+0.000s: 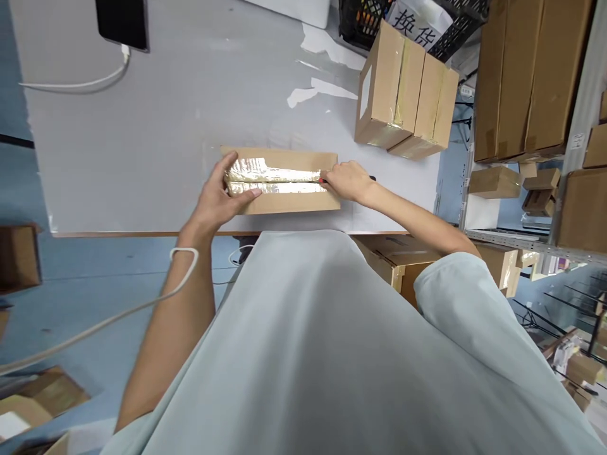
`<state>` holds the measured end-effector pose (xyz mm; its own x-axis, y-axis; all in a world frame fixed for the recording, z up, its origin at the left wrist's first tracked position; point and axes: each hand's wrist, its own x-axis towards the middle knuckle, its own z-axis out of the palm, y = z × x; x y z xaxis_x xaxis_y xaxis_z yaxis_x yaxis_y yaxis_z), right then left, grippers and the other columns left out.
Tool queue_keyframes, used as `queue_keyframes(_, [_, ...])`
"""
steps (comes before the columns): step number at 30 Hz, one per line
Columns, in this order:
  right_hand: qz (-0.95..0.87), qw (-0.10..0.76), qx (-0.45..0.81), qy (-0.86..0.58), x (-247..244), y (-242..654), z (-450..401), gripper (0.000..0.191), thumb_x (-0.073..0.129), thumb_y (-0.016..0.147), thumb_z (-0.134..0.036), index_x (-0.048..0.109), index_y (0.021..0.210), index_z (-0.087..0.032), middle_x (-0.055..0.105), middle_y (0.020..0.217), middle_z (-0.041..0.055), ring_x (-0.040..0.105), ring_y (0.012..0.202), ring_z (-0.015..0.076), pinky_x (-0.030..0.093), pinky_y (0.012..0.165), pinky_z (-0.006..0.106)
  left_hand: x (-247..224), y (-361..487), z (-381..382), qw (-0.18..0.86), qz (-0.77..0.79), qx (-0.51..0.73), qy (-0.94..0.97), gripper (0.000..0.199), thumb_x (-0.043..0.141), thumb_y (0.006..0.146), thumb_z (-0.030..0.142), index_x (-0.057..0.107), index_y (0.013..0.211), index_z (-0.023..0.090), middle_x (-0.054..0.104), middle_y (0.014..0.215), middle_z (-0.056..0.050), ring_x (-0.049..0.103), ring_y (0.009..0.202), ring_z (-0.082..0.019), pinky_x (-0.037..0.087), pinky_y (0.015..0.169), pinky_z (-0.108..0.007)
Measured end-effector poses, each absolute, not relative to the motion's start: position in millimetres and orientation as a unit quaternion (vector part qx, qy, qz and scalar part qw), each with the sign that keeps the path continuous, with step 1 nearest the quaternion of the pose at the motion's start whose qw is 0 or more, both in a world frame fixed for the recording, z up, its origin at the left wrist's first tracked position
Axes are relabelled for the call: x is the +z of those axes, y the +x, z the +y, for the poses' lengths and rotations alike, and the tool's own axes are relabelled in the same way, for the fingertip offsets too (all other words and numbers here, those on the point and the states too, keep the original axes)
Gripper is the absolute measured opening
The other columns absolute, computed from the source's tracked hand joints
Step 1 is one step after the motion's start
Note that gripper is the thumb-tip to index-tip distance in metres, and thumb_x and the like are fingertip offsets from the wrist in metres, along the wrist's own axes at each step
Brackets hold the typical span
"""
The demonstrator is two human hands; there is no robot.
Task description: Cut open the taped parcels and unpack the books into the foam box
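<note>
A long cardboard box [284,203] lies flat near the table's front edge, with shiny clear tape [256,170] along its top. A dark lengthwise slit parts the tape at the seam. My left hand [219,196] grips the box's left end, thumb on the top face and fingers around the far corner. At the right end, my right hand [349,181] is closed on a slim red-and-black utility knife [323,181]. Most of the knife is hidden by the fingers; a red part shows at the seam and a dark end sticks out behind the hand.
Two taped cardboard boxes [403,95] stand at the table's right, before a black crate [363,19]. A phone [122,24] with a white cable lies at the back left. Shelving with cartons [516,82] rises on the right. A white cord [118,316] passes the left wrist.
</note>
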<state>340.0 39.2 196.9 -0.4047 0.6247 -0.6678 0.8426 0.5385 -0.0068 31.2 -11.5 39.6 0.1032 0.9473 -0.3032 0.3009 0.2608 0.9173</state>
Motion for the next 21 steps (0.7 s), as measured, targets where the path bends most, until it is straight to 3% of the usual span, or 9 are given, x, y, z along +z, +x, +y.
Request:
queue_keyframes(6, [0.805, 0.328, -0.151, 0.471, 186, 362, 33, 0.042, 0.045, 0.12, -0.021, 0.081, 0.14, -0.011, 0.085, 0.131, 0.0268, 0.079, 0.123, 0.039, 0.054, 0.098, 0.045, 33, 37, -21, 0.504, 0.598, 0.323, 0.533, 0.159, 0.08, 0.061, 0.113, 0.041, 0.177, 0.011, 0.04, 0.19, -0.021, 0.047, 0.171, -0.037, 0.037, 0.146, -0.058])
queue_keyframes(12, [0.787, 0.363, -0.151, 0.475, 194, 398, 30, 0.049, 0.039, 0.126, -0.04, 0.07, 0.158, -0.017, 0.084, 0.134, 0.0259, 0.079, 0.124, 0.0401, 0.048, 0.096, 0.043, 28, 45, -22, 0.517, 0.588, 0.344, 0.518, 0.155, 0.08, 0.065, 0.111, 0.043, 0.177, 0.011, 0.045, 0.187, -0.021, 0.052, 0.167, -0.037, 0.037, 0.144, -0.061])
queue_keyframes(21, [0.793, 0.326, -0.167, 0.487, 174, 429, 31, 0.052, 0.034, 0.126, -0.049, 0.07, 0.151, -0.021, 0.085, 0.133, 0.0227, 0.078, 0.115, 0.0397, 0.042, 0.087, 0.039, 17, 37, -17, 0.535, 0.571, 0.345, 0.519, 0.147, 0.094, 0.066, 0.097, 0.046, 0.178, 0.015, 0.046, 0.187, -0.019, 0.053, 0.167, -0.037, 0.039, 0.143, -0.061])
